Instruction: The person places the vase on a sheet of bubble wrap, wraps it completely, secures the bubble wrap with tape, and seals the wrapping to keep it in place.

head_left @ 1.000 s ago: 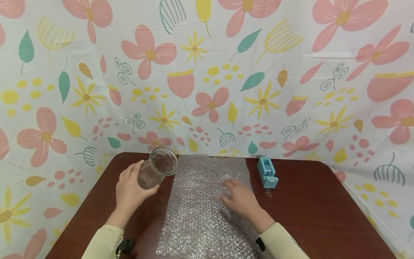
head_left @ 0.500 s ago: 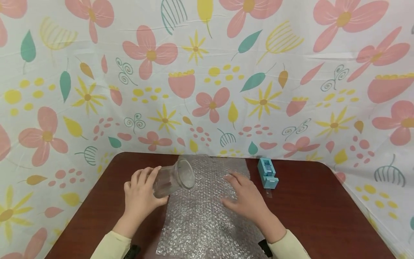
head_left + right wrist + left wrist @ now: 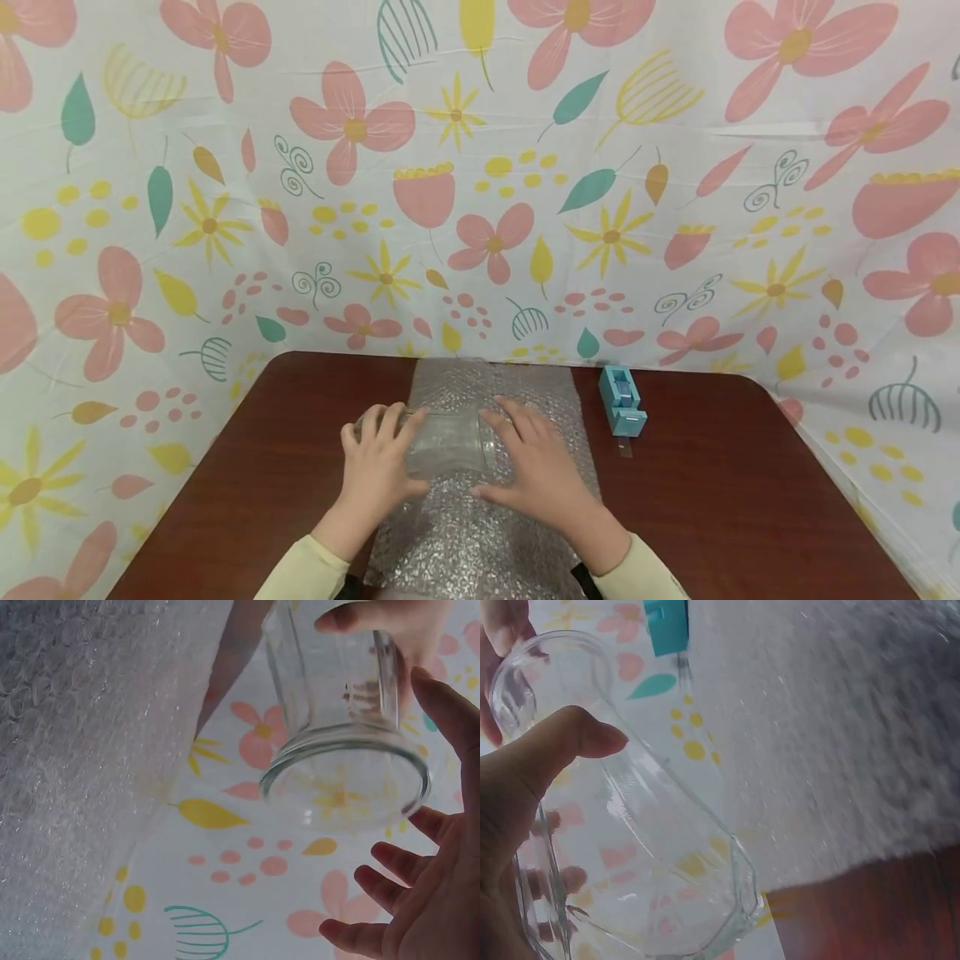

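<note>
A clear glass vase (image 3: 448, 442) with a flared rim lies sideways in the air over a sheet of bubble wrap (image 3: 457, 533). My left hand (image 3: 378, 471) grips its base end, thumb on the near side and fingers over the far side. In the left wrist view the vase (image 3: 660, 847) shows a faceted body. The mouth points right, toward my right hand (image 3: 542, 467), whose fingers are spread at the rim. In the right wrist view, the right hand (image 3: 435, 892) has its fingers loosely extended beside the vase's round rim (image 3: 345, 742).
A light blue tape dispenser (image 3: 621, 404) stands to the right of the bubble wrap, a piece of tape hanging from its front. Dark reddish-brown tabletop (image 3: 720, 483) extends on both sides. A floral-printed cloth (image 3: 487, 167) hangs behind the table.
My left hand has carried the vase right and nearer, turning it from tilted to roughly level over the bubble wrap. My right hand has shifted slightly left, up to the vase's mouth.
</note>
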### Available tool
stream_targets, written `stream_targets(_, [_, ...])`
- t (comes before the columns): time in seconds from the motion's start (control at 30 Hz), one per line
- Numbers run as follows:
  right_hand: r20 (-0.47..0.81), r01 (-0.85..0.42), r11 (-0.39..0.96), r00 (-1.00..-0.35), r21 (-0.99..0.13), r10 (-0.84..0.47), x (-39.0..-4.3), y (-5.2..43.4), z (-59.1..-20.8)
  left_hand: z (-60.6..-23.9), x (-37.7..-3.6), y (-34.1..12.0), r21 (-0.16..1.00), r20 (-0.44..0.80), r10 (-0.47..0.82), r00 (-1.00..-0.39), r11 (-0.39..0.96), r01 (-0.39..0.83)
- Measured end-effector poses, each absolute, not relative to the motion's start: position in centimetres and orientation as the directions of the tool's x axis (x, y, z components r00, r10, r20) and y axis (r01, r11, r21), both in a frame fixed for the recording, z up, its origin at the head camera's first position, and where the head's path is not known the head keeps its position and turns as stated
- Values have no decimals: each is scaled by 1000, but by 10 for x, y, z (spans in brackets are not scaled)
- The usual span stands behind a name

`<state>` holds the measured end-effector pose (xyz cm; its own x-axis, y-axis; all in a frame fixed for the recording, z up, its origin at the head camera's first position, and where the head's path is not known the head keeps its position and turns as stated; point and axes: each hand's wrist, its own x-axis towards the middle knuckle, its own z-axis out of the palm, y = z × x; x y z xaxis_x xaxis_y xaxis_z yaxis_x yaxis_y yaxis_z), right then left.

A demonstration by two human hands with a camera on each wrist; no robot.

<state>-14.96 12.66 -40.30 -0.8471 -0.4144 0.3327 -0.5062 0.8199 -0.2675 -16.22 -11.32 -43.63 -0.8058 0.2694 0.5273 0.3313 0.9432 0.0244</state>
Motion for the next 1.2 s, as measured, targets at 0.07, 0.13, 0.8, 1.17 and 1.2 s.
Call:
stream_targets(0.07, [331,-512,829,-841,-226,-429,-150,123,-404,-436,-162,-107,-1,509,294,-809,940,341])
stream_targets(0.13, [325,-513,841,-835,-170,-443,-150,120,-405,-435,-161,-99,-24,481,322,-815,935,355])
stream_targets(0.8, [400,-475,854,-754,213,-520,-151,122,-433,-432,-155,-61,-135,367,414,-833,909,393])
stream_targets(1.17, [481,-497,838,-692,225,-539,-154,138,-427,-427,-162,-75,-112,400,503,-766,857,503])
stream_targets(1.2, [483,-499,840,-693,216,-535,-154,140,-425,-425,-163,-78,-86,407,516,-753,843,531])
